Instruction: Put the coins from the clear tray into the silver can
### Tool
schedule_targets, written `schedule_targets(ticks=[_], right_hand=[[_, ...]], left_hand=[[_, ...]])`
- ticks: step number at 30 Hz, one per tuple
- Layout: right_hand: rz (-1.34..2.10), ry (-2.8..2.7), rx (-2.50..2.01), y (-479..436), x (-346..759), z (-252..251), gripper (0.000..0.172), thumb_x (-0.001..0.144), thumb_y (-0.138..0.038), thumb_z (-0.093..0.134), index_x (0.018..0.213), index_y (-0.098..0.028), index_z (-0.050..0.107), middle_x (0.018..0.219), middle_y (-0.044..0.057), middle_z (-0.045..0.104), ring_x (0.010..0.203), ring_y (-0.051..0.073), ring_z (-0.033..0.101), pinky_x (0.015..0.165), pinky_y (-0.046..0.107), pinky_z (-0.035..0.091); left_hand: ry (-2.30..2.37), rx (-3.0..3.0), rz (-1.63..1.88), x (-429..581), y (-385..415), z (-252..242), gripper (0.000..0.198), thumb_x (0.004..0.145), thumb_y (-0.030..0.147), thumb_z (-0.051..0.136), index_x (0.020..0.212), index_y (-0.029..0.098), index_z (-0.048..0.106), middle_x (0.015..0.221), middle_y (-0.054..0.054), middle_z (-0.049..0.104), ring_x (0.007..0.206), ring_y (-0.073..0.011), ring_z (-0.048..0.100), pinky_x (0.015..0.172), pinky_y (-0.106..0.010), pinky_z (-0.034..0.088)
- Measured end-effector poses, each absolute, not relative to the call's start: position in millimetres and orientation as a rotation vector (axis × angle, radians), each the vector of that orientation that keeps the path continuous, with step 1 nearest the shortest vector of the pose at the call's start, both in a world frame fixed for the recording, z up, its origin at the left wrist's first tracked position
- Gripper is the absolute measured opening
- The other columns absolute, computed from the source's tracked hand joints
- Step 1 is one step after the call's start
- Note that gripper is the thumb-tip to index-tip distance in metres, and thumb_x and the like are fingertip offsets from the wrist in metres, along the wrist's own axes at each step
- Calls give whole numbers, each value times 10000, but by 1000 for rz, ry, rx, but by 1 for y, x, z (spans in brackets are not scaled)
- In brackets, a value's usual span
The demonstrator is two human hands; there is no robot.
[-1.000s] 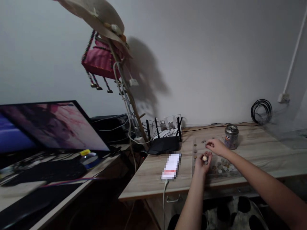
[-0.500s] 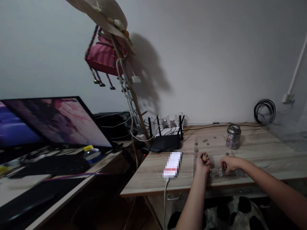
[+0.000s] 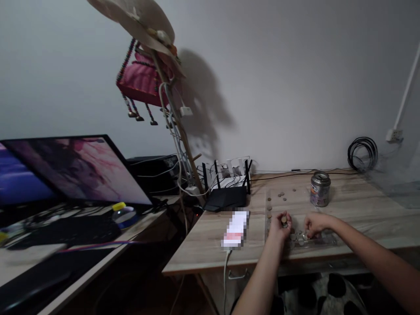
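My left hand [image 3: 279, 226] is cupped, palm up, with its fingers curled round several coins [image 3: 284, 220]; a gold-coloured one shows on top. To its right, my right hand [image 3: 317, 223] reaches down to the sheet, fingertips pinched at a shiny coin [image 3: 305, 236]. Loose silvery coins [image 3: 299, 240] lie between the two hands on a clear plastic sheet [image 3: 303, 199]. More coins are spread along the sheet's left side and farther back. Behind my right hand stands a silver tin can [image 3: 319, 190] with a cartoon print and a slot in its lid.
A phone [image 3: 236, 229] on a white cable lies left of my arms on the wooden table [image 3: 197, 249]. Behind it sits a black router [image 3: 226, 197]. Coiled black cable [image 3: 362, 154] rests by the wall. A second desk holds a monitor [image 3: 78, 170] and a yellow-capped bottle [image 3: 124, 215].
My left hand has shifted slightly right, still holding coins. My right hand stays low over the coins, its fingertips now at a shiny coin. The whole view has tilted a little.
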State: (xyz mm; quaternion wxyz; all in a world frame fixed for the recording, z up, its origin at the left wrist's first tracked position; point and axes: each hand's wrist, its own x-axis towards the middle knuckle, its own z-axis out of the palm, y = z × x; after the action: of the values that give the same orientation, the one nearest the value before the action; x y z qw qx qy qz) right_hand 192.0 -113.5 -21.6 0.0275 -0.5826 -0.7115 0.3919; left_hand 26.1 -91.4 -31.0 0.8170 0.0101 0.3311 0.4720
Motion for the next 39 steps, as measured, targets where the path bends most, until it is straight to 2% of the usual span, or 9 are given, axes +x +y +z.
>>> schedule_targets(ticks=[7, 12, 15, 18, 21, 27, 33, 36, 39], right_hand=[[1021, -2004, -1524, -64, 185, 23, 233, 665, -348, 511, 706, -135, 595, 586, -5, 589, 522, 81, 512, 525, 191, 427], [918, -2059, -1392, -30, 170, 30, 253, 655, -328, 505, 532, -124, 590, 442, -24, 514, 413, 76, 428, 420, 190, 327], [786, -2045, -1411, -15, 170, 26, 266, 659, -308, 502, 485, -126, 589, 418, -25, 492, 415, 79, 404, 426, 197, 286], [528, -1925, -1399, -10, 186, 28, 264, 692, -314, 480, 587, -136, 646, 555, 12, 594, 549, 120, 497, 511, 215, 332], [68, -1602, -1513, -18, 218, 35, 267, 725, -328, 460, 791, -190, 678, 762, 41, 657, 694, 154, 549, 593, 238, 357], [-386, -1237, -1967, -36, 273, 35, 220, 701, -353, 494, 751, -245, 679, 716, 51, 640, 662, 178, 530, 527, 261, 291], [-585, -1255, -1820, -34, 273, 27, 222, 727, -331, 485, 768, -224, 675, 743, 53, 654, 755, 210, 535, 657, 315, 329], [-620, -1314, -1534, -36, 250, 23, 251, 770, -303, 446, 835, -186, 658, 814, 68, 654, 806, 201, 533, 721, 318, 354], [-364, -1570, -1311, -37, 210, 13, 251, 792, -275, 421, 822, -176, 650, 803, 64, 645, 771, 160, 542, 711, 270, 386]], left_hand=[[749, 205, 873, 38, -69, -14, 168, 767, 150, 383, 793, 90, 538, 626, -80, 588, 621, -161, 604, 543, -258, 510], [794, 426, 733, 48, -33, 1, 185, 745, 155, 431, 835, 64, 565, 599, -89, 607, 605, -165, 613, 528, -228, 502], [833, 490, 620, 45, -10, 2, 185, 760, 199, 439, 814, 72, 561, 589, -85, 596, 500, -127, 573, 417, -173, 439], [813, 498, 503, 36, 9, 1, 212, 776, 246, 426, 793, 75, 550, 573, -82, 575, 404, -88, 492, 330, -142, 345], [729, 460, 539, 26, 19, 3, 157, 752, 141, 407, 809, 70, 535, 579, -80, 569, 446, -86, 510, 363, -126, 354], [689, 493, 672, 21, 14, 2, 243, 700, -6, 423, 924, 35, 508, 705, -111, 614, 579, -97, 579, 498, -135, 434], [702, 752, 647, 23, 9, -7, 60, 761, 119, 512, 778, 75, 549, 615, -36, 582, 386, -1, 423, 310, -92, 204], [763, 875, 664, 24, 9, -8, 136, 785, 218, 518, 729, 98, 552, 573, -14, 575, 351, 5, 379, 296, -105, 152], [805, 941, 676, 25, 9, -10, 190, 795, 272, 509, 705, 109, 545, 538, 1, 566, 317, 12, 324, 297, -112, 126]])
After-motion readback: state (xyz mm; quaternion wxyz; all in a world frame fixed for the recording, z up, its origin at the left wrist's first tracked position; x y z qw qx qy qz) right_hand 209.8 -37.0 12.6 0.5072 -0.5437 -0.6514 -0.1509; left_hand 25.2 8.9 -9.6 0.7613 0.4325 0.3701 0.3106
